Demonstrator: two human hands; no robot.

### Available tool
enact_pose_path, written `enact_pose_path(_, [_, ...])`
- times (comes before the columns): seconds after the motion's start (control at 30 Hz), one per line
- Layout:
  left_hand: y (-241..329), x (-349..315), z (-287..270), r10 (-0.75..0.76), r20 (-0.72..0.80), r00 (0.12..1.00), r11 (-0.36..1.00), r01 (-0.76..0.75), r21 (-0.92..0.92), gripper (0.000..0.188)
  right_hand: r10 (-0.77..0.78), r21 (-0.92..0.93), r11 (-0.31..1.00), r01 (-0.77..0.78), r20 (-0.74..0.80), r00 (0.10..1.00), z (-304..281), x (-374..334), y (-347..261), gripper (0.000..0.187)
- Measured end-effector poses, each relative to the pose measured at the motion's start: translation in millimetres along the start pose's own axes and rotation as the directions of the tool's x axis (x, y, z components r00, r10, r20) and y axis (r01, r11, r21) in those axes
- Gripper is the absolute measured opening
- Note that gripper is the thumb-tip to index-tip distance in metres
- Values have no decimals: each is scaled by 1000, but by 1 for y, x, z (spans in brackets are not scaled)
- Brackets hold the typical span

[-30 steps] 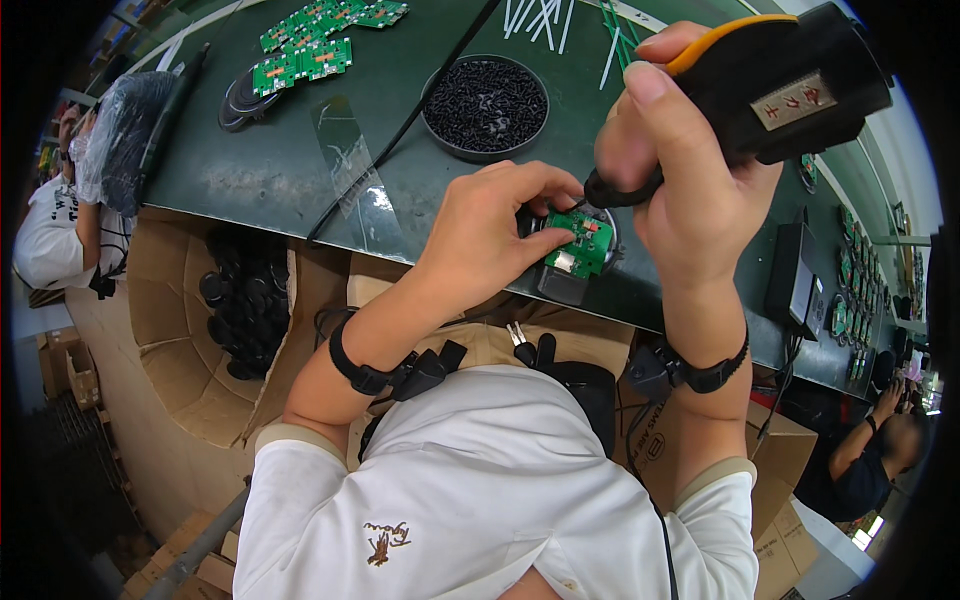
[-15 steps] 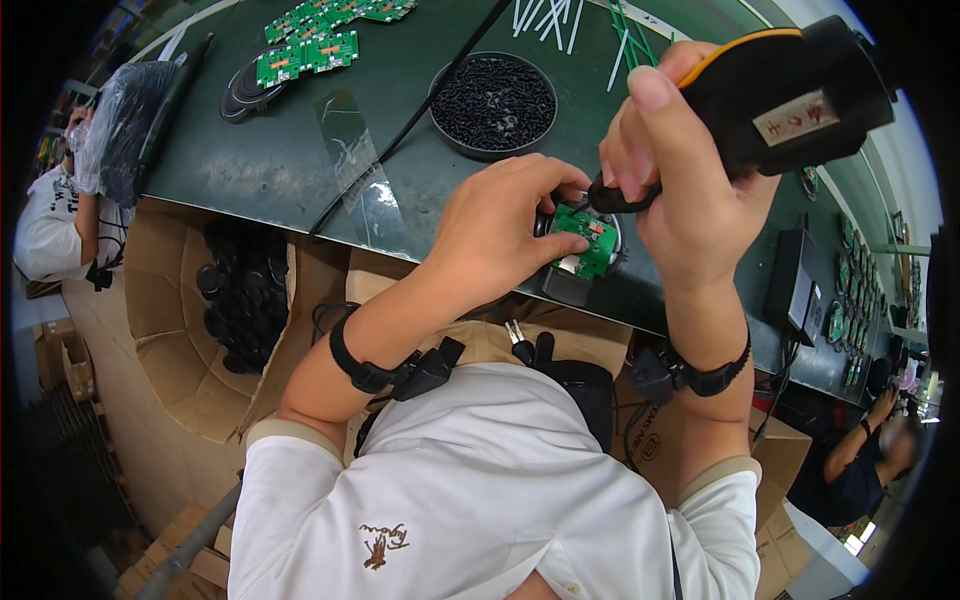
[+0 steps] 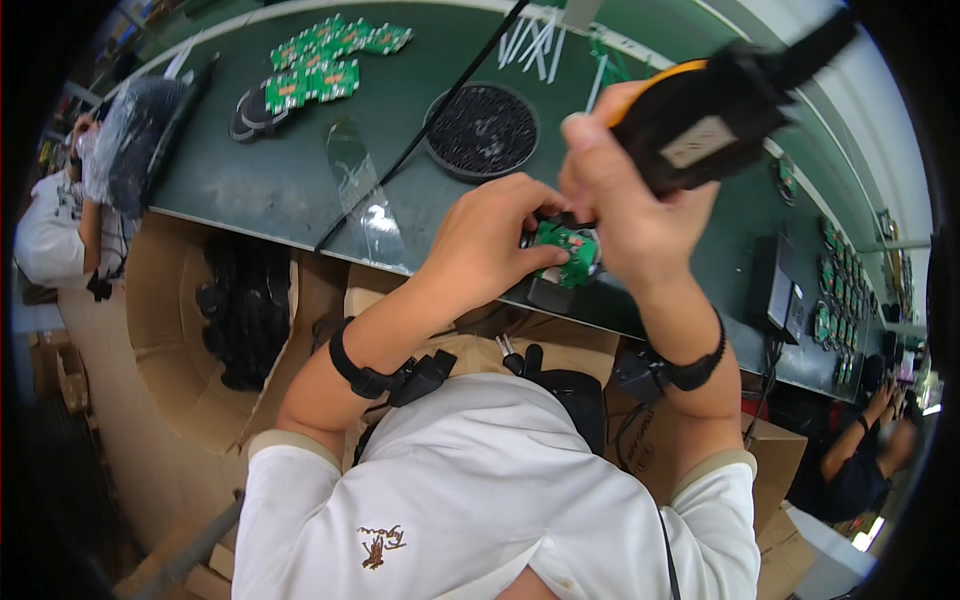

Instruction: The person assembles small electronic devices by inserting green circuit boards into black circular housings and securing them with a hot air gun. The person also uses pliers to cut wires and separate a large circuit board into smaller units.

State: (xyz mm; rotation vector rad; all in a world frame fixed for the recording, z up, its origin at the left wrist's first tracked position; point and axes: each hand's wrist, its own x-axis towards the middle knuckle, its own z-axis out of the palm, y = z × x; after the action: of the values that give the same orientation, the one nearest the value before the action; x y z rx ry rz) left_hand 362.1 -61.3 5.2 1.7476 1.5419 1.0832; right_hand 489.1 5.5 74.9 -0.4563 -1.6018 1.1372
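Note:
My left hand (image 3: 487,235) grips a green circuit board (image 3: 575,252), its thumb pressed on the board's face. The fingers curl round the far side, where a dark round housing shows in part. My right hand (image 3: 640,215) is wrapped round a black and yellow power screwdriver (image 3: 700,125), held over the board from the right. Its tip is hidden behind my fingers, so contact with the board cannot be made out. A dark block (image 3: 550,294) lies under the board's near edge. Beyond my hands stands a round dish (image 3: 481,132) of small black screws.
Several green circuit boards (image 3: 325,80) lie far left, partly on black round parts (image 3: 250,118). White strips (image 3: 530,48) lie at the back. A black cable (image 3: 400,160) crosses the bench (image 3: 270,185). A carton (image 3: 175,350) holds black parts. Other people sit at both sides.
The board and both hands have shifted a little to the left in view. The screwdriver has moved left and tilted, blurred by motion. Both hands keep their holds.

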Motion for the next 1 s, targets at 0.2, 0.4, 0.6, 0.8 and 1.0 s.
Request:
enact_pose_path(0.2, [3, 9, -2, 59, 83, 995, 997, -62, 40, 32, 240, 185, 952, -242, 33, 970, -23, 24, -7, 36])
enact_pose_path(0.4, [-2, 18, -7, -31, 132, 991, 999, 29, 14, 30, -28, -722, 691, 33, 19, 999, -70, 16, 23, 67])
enact_pose_path(0.6, [8, 9, 25, -132, -11, 991, 883, 113, -455, 31, 462, -644, 718, -264, 158, 872, -100, -68, -17, 65])
enact_pose_path(0.8, [20, -24, 7, 61, -56, 997, 997, -58, 43, 29, 187, -279, 821, -499, -694, 695, -339, -69, -63, 67])
enact_pose_path(1.0, [10, -21, 32, 231, -85, 969, 947, -204, 248, 18, -73, -53, 881, -469, -997, -24, -694, -236, -61, 25])
